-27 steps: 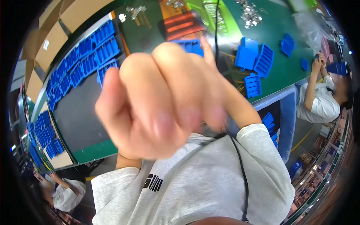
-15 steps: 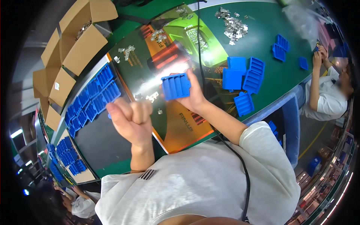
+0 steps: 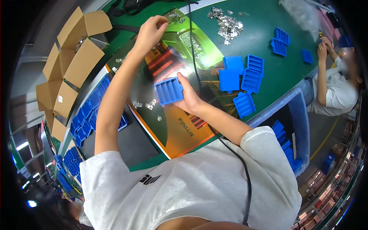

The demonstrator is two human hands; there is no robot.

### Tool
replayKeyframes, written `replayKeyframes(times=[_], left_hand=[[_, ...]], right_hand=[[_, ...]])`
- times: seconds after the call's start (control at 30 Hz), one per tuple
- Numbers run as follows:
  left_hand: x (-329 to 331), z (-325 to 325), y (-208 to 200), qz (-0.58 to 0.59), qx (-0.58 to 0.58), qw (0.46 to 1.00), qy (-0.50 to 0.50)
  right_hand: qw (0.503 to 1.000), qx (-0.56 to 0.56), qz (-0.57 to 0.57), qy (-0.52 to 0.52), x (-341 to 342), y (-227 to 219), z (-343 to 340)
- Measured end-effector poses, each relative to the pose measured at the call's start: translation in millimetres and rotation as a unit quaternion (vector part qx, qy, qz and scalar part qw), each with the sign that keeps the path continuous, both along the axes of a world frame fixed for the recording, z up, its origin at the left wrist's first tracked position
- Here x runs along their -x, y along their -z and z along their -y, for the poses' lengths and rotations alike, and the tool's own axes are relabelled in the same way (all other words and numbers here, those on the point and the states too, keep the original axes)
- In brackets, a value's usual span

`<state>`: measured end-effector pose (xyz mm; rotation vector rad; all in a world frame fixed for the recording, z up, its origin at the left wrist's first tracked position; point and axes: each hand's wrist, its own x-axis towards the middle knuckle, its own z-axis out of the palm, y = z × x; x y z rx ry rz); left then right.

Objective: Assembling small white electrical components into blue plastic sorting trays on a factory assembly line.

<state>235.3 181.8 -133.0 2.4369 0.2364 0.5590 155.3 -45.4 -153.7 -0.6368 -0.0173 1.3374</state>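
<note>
Green table (image 3: 279, 72), blue tray (image 3: 168, 92) in right hand (image 3: 189, 98)

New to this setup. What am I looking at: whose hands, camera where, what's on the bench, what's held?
No robot here: these are a person's bare hands. A fisheye camera on the person's head looks down, so straight edges bend toward the rim.

The right hand holds a blue compartmented case, its slots facing the camera. The left hand is near small metal pieces; whether it grips one isn't clear.

On the green table lie a printed sheet, a metal-parts pile and more blue cases. A co-worker sits at far right.
</note>
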Motion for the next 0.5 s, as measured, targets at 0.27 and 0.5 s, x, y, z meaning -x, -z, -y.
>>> replayKeyframes(times=[0.27,0.5], left_hand=[[-35,-4,39,-0.021,-0.161,0.987,-0.012],[-5,10,4,-0.014,0.145,0.989,-0.006]], right_hand=[[1.0,-0.016,-0.005,-0.018,1,9,2],[0.999,-0.045,-0.018,-0.01,-2,14,3]])
